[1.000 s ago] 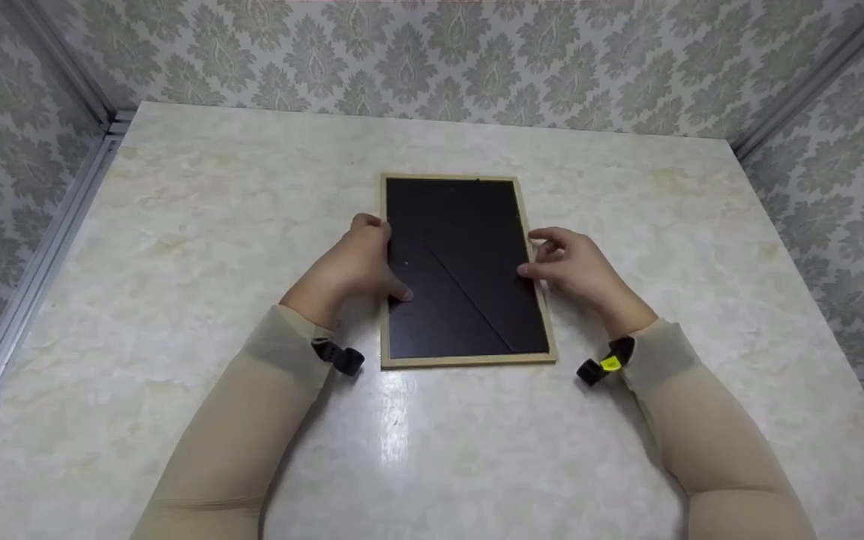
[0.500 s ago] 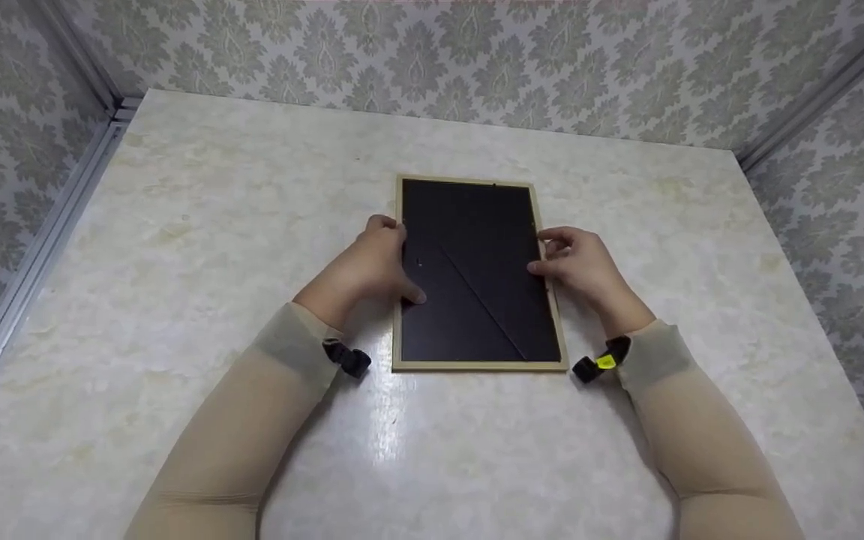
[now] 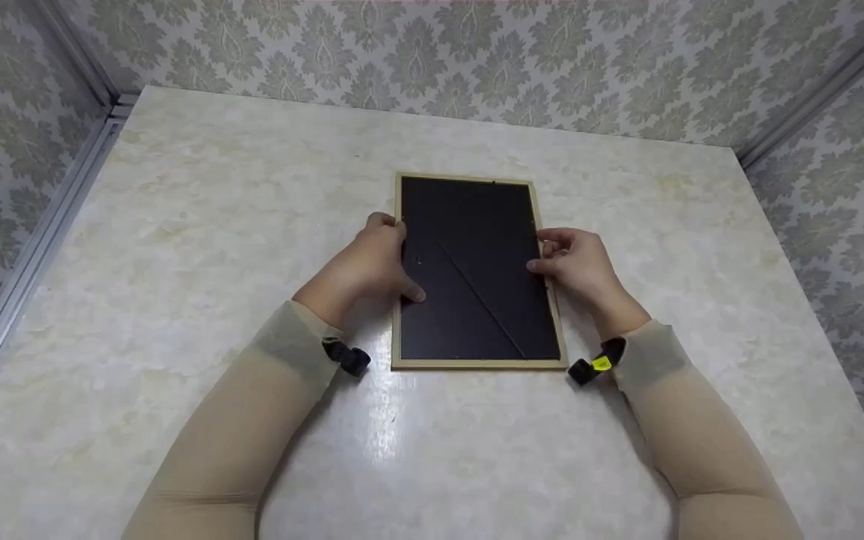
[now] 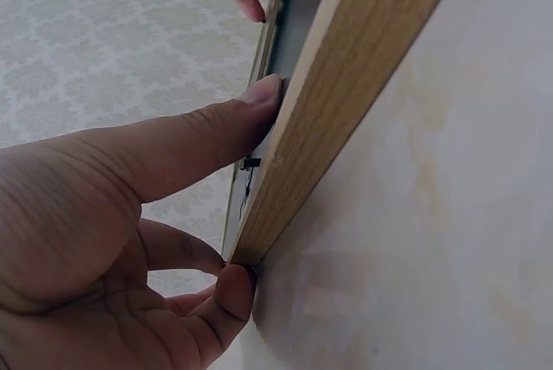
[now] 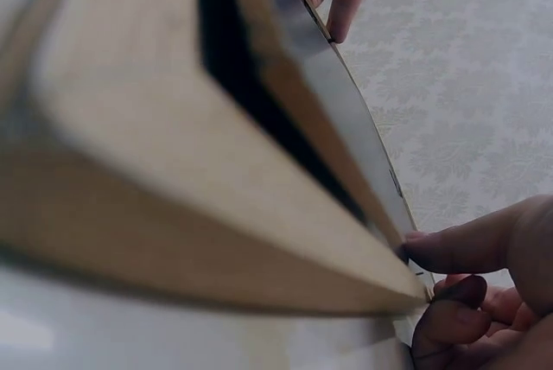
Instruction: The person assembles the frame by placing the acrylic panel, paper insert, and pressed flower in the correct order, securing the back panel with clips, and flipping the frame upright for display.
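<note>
A picture frame (image 3: 478, 365) with a light wood border lies on the table, its black backing board (image 3: 469, 217) facing up. A slanted line crosses the board, and a small metal piece shows near its left side. My left hand (image 3: 372, 259) grips the left edge, thumb on the board and fingers along the outer side. On the opposite edge, my right hand (image 3: 578, 262) pinches the border between thumb and fingers. The left wrist view shows the left thumb (image 4: 216, 141) pressed at the inner rim of the wood. In the right wrist view, the frame's near corner looms large and blurred.
The pale marbled table (image 3: 214, 195) reaches back to a patterned wall (image 3: 417, 60). A metal rail (image 3: 34, 277) runs along its left side. Black wrist-worn devices sit at the left cuff (image 3: 346, 356) and the right cuff (image 3: 597, 364).
Over the first half second, the picture frame and my left hand shift slightly right in the head view, bringing the frame's edge against my right fingers. Since then, they have hardly moved.
</note>
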`<state>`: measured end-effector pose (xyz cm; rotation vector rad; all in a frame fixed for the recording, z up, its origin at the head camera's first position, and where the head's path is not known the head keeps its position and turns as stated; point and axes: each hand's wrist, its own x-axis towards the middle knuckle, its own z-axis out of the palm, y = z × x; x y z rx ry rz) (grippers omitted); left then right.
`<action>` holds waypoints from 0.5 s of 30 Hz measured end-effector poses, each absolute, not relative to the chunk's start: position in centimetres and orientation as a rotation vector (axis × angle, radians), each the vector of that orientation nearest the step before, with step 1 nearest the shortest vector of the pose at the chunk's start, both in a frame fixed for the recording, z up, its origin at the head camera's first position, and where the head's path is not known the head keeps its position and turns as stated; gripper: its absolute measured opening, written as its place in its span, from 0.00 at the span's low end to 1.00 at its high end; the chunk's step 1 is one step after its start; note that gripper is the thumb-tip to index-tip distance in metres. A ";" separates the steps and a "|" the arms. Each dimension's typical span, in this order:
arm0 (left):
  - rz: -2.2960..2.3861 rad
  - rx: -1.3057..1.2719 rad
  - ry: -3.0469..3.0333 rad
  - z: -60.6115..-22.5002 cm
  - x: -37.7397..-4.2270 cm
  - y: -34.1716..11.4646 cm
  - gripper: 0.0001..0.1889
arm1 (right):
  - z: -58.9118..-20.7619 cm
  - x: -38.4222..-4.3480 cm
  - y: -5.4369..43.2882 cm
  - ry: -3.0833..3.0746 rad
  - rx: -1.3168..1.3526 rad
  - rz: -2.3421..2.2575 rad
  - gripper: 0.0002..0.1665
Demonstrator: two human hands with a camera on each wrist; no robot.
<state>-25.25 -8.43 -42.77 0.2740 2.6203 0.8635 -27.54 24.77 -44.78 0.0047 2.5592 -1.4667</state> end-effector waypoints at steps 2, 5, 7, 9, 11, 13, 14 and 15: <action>0.863 0.277 2.621 -42.8 -25.3 -8.4 0.66 | -44.9 -27.5 24.8 2.562 -0.001 -1.456 0.39; 0.855 0.291 2.621 -42.8 -25.3 -8.5 0.65 | -44.9 -27.6 24.8 2.579 -0.026 -1.413 0.39; 0.851 0.301 2.619 -42.9 -25.4 -8.6 0.65 | -44.9 -27.6 24.8 2.594 -0.046 -1.384 0.37; 0.848 0.313 2.621 -42.9 -25.4 -8.7 0.65 | -44.8 -27.7 24.8 2.594 -0.052 -1.375 0.36; 0.847 0.320 2.622 -42.9 -25.5 -8.8 0.65 | -44.8 -27.9 24.8 2.591 -0.045 -1.370 0.35; 0.835 0.333 2.634 -43.5 -25.9 -8.8 0.65 | -44.8 -28.0 24.9 2.582 -0.035 -1.371 0.35; 0.834 0.338 2.635 -43.5 -25.9 -8.7 0.65 | -44.8 -28.0 24.9 2.579 -0.031 -1.369 0.35; 0.828 0.347 2.644 -44.0 -26.2 -8.8 0.65 | -44.9 -28.0 25.0 2.581 -0.029 -1.363 0.35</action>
